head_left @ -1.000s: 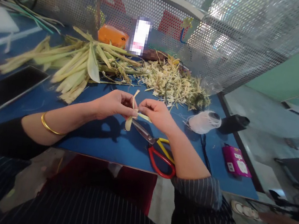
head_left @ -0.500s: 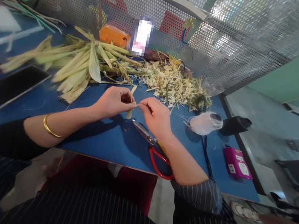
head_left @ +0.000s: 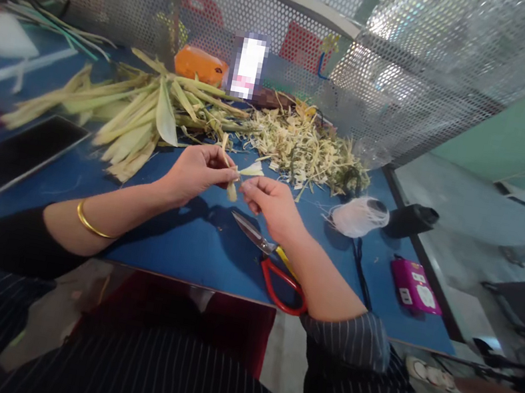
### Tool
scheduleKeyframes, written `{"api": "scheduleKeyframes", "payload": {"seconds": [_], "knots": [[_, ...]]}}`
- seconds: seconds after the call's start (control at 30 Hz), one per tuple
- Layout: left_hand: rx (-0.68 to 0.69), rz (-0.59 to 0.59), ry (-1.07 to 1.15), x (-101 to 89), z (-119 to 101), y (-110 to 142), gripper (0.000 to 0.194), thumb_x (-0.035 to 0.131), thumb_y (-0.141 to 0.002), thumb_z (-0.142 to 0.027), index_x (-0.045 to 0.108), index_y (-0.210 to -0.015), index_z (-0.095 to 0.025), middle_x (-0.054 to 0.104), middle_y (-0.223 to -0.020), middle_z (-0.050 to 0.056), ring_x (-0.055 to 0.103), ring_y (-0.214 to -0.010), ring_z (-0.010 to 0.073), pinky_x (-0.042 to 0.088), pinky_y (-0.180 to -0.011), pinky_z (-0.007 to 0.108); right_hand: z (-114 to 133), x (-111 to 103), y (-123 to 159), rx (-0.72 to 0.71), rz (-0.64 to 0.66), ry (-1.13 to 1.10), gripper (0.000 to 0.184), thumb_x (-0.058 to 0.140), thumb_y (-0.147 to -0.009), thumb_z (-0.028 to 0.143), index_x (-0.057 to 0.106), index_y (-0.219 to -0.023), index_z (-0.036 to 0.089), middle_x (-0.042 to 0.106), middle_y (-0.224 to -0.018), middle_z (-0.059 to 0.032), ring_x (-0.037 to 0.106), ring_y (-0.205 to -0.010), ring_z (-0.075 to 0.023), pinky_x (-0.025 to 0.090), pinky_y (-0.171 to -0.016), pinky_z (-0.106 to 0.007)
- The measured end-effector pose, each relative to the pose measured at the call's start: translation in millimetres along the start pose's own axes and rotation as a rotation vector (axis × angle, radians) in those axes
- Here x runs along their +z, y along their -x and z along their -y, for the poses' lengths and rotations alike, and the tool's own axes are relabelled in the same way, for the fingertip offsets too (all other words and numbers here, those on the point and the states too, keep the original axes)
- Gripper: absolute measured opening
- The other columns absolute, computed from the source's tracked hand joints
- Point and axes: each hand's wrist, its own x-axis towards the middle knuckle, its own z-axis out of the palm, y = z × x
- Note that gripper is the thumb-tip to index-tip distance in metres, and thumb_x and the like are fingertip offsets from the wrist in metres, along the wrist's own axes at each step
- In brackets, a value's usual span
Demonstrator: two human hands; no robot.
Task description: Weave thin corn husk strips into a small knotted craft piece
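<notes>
So it's just the one cam, worn on the person's head and looking forward and pretty well down, which puts their own striped shirt [head_left: 145, 372] along the bottom edge and the left hand [head_left: 195, 172] and right hand [head_left: 271, 206] fairly near, around mid-frame. It's a wide shot from above the near side of the blue table [head_left: 161, 250], reaching back to the mesh screen [head_left: 254, 13] up top and spilling onto grey floor [head_left: 466, 222] at right.
</notes>
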Motion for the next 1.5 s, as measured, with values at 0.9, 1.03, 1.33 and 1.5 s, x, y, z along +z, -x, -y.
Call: {"api": "scheduleKeyframes", "payload": {"seconds": [0.9, 1.03, 1.33, 1.5], "knots": [[0.061, 0.018, -0.133, 0.9, 7.1, -1.1, 0.018, 0.076, -0.067, -0.023, 0.062, -0.073, -0.013, 0.063, -0.063, 0.0, 0.058, -0.057, 0.0099, 0.047, -0.057, 0.023, 6.8, 0.8, 10.4, -0.391, -0.176, 0.596, 0.019, 0.053, -0.09, 0.031, 0.063, -0.08, 0.019, 0.061, -0.075, -0.0013, 0.052, -0.068, -0.0118, 0.038, -0.065, -0.026], [-0.028, 0.261, -0.182, 0.5, 5.8, 2.9, 0.016, 0.076, -0.067, -0.021, 0.062, -0.072, -0.014, 0.064, -0.064, 0.001, 0.06, -0.058, 0.0107, 0.047, -0.057, 0.023, 9.8, -8.1, 9.3, -0.512, -0.169, 0.842, 0.022, 0.048, -0.093, 0.029, 0.066, -0.084, 0.019, 0.065, -0.086, -0.0039, 0.056, -0.077, -0.0135, 0.038, -0.071, -0.027], [-0.098, 0.367, 0.043, 0.8, -6.9, 7.5, 0.022, 0.08, -0.065, -0.025, 0.064, -0.075, -0.014, 0.067, -0.068, 0.001, 0.063, -0.063, 0.012, 0.052, -0.064, 0.026, 6.0, -20.1, -5.2, 0.05, 0.183, 0.003, 0.019, 0.066, -0.074, 0.034, 0.064, -0.068, 0.016, 0.053, -0.055, 0.0055, 0.042, -0.052, -0.0066, 0.033, -0.054, -0.022], [-0.023, 0.17, 0.088, 2.2, -2.5, 3.7, 0.023, 0.08, -0.065, -0.026, 0.062, -0.073, -0.014, 0.063, -0.068, 0.0, 0.06, -0.062, 0.0097, 0.051, -0.062, 0.024, -1.9, -13.5, -6.4, 0.207, 0.124, -0.311, 0.022, 0.078, -0.061, 0.034, 0.067, -0.069, 0.016, 0.057, -0.061, 0.0037, 0.045, -0.053, -0.0059, 0.033, -0.05, -0.021]]}}
